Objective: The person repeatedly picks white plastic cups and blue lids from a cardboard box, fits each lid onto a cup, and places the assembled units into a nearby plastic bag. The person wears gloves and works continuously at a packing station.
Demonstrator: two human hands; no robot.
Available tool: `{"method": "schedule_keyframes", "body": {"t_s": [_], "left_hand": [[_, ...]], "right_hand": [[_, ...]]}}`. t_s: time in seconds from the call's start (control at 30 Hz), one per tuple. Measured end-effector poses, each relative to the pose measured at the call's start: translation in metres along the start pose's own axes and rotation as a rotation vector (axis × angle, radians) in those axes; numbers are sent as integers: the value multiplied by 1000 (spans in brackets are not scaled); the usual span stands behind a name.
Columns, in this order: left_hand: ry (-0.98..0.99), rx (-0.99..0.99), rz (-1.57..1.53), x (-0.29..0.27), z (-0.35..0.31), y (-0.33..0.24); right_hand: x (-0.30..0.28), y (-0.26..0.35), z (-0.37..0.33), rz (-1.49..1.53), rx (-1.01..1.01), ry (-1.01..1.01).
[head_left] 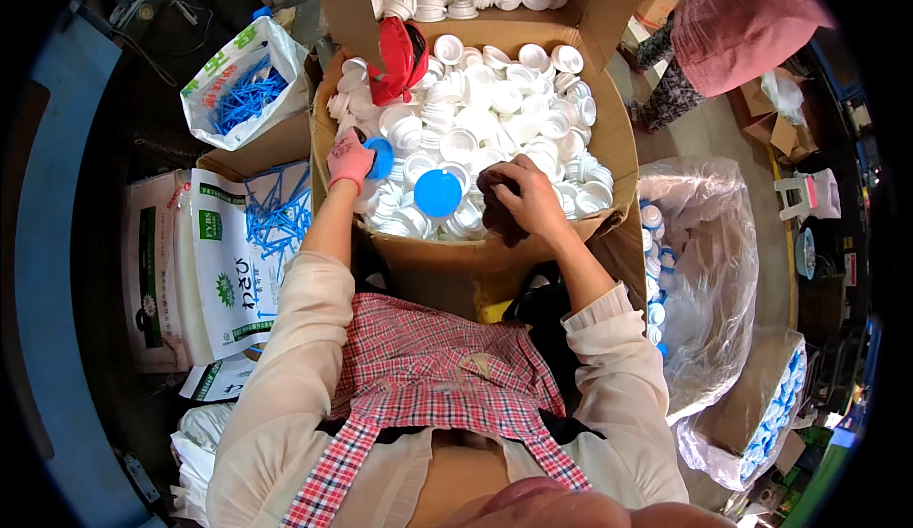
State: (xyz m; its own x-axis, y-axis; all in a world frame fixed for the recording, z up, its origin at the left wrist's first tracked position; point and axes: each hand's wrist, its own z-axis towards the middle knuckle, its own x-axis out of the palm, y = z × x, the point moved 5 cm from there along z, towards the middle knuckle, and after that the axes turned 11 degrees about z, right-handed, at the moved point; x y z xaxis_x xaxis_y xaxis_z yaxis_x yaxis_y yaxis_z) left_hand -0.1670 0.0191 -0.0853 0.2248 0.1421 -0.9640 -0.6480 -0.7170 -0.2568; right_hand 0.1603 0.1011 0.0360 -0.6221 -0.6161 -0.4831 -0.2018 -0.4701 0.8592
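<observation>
My left hand (pixel 350 161), in a pink glove with dark at the fingertips, is at the left side of a cardboard box full of white plastic lids (pixel 504 100). Its fingers are closed at the edge of a round blue disc (pixel 379 159), which it appears to grip. A second blue disc (pixel 437 193) lies flat on the white lids between my hands. Bare, my right hand (pixel 534 203) pinches a crumpled dark brown cloth (pixel 501 212) over the box's near right part. The cloth hides some of the lids under it.
A red pouch (pixel 399 60) lies at the box's far left. Leftward are a white bag (pixel 204 114) of blue strips and more loose blue strips (pixel 279 214). Clear plastic bags (pixel 713 271) with blue and white pieces stand right. Another person (pixel 742 33) is at far right.
</observation>
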Motion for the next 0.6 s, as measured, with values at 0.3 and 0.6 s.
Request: {"method": "schedule_keyframes", "body": {"t_s": [0.3,0.6], "left_hand": [[335,701,-1353,-47,-103,-109],[1070,-44,-2021,-46,-143,-157]], "right_hand": [[20,45,-3,-100,-412,-134],[57,64,-13,-32,-453,-10]]}}
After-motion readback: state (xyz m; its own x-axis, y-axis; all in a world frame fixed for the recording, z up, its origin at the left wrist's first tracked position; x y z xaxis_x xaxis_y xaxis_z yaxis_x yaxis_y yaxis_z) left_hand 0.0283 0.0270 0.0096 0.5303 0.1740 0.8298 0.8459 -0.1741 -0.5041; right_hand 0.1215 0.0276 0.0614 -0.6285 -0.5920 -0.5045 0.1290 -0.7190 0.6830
